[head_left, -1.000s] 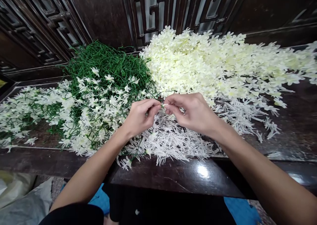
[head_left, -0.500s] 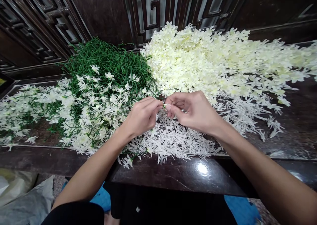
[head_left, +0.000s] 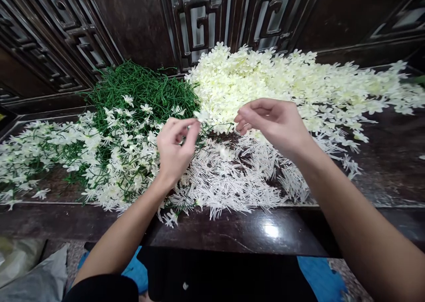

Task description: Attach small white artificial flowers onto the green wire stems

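My left hand (head_left: 177, 145) is closed in a pinch over the middle, thumb against fingertips. It seems to hold the thin green stem of an artificial flower; motion blur hides the details. White petals (head_left: 201, 115) show just above those fingertips. A blurred white flower (head_left: 225, 152) appears between the hands, over a pile of white stamen pieces (head_left: 232, 187). To the right, my right hand (head_left: 274, 122) hovers with loosely curled fingers, nothing visible in them, in front of a heap of pale yellow petal pieces (head_left: 245, 80).
Green plastic stems (head_left: 142, 85) are heaped at the back left. White flowers on stems (head_left: 119, 160) spread across the left. All lie on a dark wooden bench (head_left: 232, 235) against a carved wooden back (head_left: 139, 27). Pale bags (head_left: 43, 271) sit on the floor at lower left.
My hands were together at the middle, joining over a small white and green piece. They have since parted, the left moving left and the right moving up toward the pale petals.
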Demonstrator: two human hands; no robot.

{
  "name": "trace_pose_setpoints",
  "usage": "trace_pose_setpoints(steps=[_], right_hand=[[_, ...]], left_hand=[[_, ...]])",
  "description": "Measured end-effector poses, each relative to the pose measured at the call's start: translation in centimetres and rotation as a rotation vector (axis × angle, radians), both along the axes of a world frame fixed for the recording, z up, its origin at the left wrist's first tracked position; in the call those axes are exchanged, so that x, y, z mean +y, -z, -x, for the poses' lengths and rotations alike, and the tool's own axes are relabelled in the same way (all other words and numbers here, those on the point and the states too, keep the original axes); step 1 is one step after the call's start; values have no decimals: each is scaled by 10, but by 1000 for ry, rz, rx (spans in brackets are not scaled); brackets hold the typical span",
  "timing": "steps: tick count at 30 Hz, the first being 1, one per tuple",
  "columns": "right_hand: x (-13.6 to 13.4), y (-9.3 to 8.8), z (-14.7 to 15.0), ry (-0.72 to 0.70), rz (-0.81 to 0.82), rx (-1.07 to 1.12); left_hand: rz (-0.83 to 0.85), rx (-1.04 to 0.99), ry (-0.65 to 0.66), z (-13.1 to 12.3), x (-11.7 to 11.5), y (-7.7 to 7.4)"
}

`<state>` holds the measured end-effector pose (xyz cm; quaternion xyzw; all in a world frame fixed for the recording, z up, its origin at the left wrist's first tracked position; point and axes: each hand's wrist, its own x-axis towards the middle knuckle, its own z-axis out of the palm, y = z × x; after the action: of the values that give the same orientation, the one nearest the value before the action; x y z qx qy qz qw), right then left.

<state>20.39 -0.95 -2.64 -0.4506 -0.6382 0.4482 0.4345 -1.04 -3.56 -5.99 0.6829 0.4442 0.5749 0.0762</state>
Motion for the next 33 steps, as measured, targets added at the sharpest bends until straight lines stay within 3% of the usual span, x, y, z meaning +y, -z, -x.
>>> trace_pose_setpoints(steps=[3,6,10,13,19,25,28,31,33], right_hand=[[6,5,-5,84,-19,-17],[7,6,-5,84,-32,-135],[5,8,-3,26,-133,-326],[4,14,-2,-113,-194,-515],[7,33,-3,-294,-328,-807],[8,37,-2,-320,-436,-862],[5,31,-1,-342,-383,-815],[1,24,1,-393,-291,-818],[-1,21,3,-425,-266,-841]], left_hand=[[59,-277,-68,13,4,-3],[20,-364,-120,29,8,-3],[-39,-287,-120,40,12,2],[-2,-236,-158,36,11,3],[-37,-190,-126,19,6,-9],[-66,-118,-34,16,7,-11],[130,10,32,15,5,-10],[306,321,137,16,3,-6],[323,539,114,18,3,1]])
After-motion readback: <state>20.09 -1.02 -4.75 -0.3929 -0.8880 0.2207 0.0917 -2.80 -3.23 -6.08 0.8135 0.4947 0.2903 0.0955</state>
